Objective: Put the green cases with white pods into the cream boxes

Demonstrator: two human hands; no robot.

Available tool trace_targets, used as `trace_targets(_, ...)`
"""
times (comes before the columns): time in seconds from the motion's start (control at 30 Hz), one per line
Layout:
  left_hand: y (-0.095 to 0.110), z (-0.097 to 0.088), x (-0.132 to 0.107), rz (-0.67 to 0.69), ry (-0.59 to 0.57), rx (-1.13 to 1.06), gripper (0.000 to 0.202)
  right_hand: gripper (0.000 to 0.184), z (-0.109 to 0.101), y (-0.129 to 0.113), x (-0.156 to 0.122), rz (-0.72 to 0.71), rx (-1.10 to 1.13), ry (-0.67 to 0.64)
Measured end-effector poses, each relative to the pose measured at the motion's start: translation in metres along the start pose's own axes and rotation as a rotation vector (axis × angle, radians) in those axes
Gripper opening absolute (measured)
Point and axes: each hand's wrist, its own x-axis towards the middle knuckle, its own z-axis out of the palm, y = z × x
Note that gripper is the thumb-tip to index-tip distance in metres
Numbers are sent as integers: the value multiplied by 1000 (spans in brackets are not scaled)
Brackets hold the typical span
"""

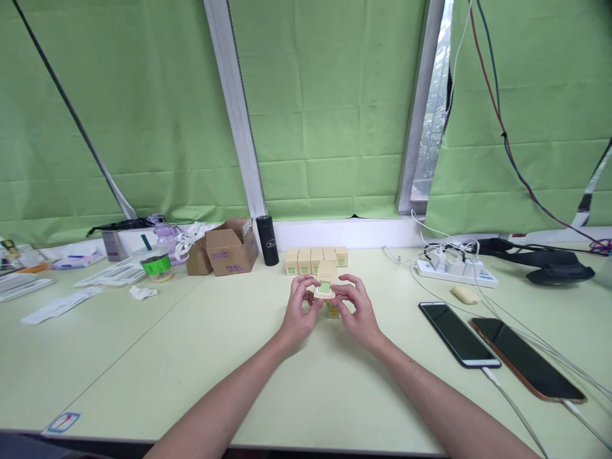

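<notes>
Between my two hands is a small pale-yellow carton [327, 273] with a green patch on its lower part. My left hand [302, 310] pinches its left side with thumb and fingers. On the opposite side, my right hand [358, 312] grips the right edge the same way. Just below the carton, partly hidden by my fingers, a small yellowish item [333, 311] shows; its kind is unclear. Behind my hands, several similar small cartons [305, 260] stand in rows on the table [229, 370].
A black cylinder bottle [267, 240] and an open cardboard box [231, 248] stand at the back left. A drink cup [157, 264] is farther left. To the right lie two phones [459, 335] with charging cables, an earbud case [465, 294] and a power strip [456, 273].
</notes>
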Motion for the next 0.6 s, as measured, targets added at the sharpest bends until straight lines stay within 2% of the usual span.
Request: trace_targets(0.6,-2,1,1,-29,5,1,21,21,1,6,0,3,-13,-14)
